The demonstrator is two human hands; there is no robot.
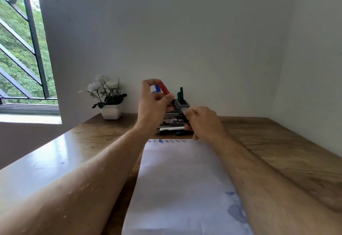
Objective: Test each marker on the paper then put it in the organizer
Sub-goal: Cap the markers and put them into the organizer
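Left hand (154,103) pinching red cap (164,87), right hand (201,122) gripping marker (179,111), box (173,121) lettered "OP".

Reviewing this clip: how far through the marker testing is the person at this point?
Partway. Done: a row of test scribbles on the paper, and green markers standing in the organizer. In hand: both the left hand and right hand hold a red-capped marker. Left: several markers lying on the desk.

Home desk corner. Wooden desk (277,142) against plain walls; potted white flowers (109,96) at its back edge. Barred window (24,50) left of desk.
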